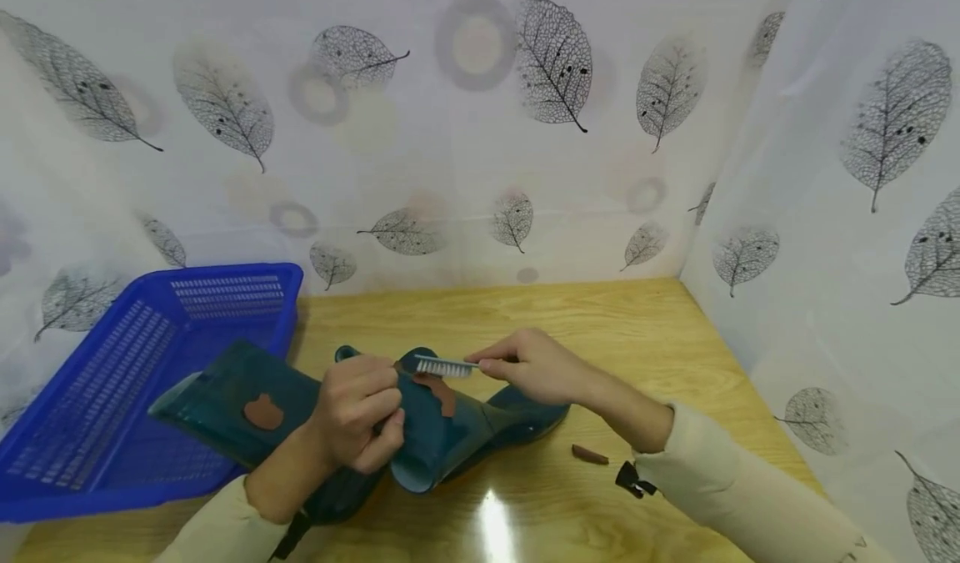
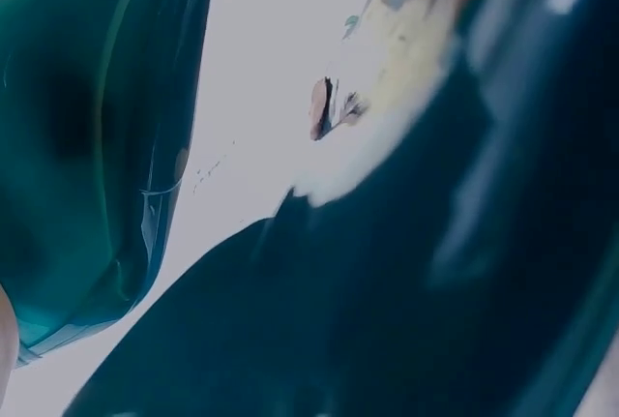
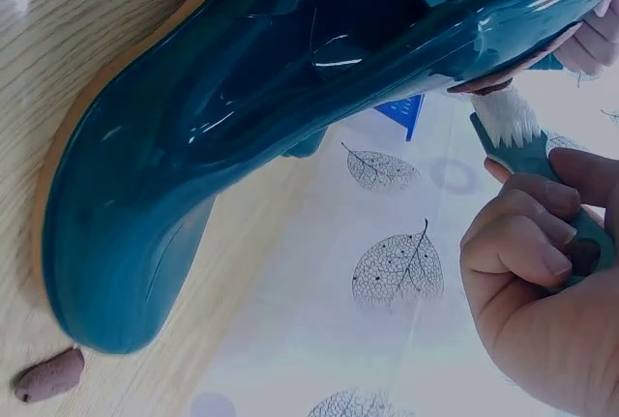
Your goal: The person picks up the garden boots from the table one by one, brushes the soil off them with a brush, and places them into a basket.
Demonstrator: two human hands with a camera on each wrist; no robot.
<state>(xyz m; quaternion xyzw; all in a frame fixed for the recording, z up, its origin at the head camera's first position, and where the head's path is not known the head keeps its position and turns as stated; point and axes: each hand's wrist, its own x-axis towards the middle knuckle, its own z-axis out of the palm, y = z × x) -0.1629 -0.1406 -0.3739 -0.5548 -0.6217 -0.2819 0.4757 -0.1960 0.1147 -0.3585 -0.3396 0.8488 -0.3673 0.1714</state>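
A small brush (image 1: 442, 368) with white bristles and a teal handle is pinched in my right hand (image 1: 536, 367). Its bristles touch the edge of a brown patch (image 1: 441, 394) on the shaft of a dark green rubber boot (image 1: 472, 434). This boot lies on its side, its toe pointing right. My left hand (image 1: 360, 413) has curled fingers and grips the boot's shaft near its open end. Partly behind the left hand lies a second green boot (image 1: 217, 404), with another brown patch (image 1: 264, 412) on its shaft. In the right wrist view, the brush (image 3: 522, 151) shows below the boot (image 3: 145, 204).
A blue plastic basket (image 1: 288, 313) stands at the left, partly behind the second boot's shaft. On the wooden table (image 1: 600, 321) lies a loose brown piece (image 1: 590, 454), right of the boots. A leaf-patterned white curtain (image 1: 450, 146) closes off the back and sides.
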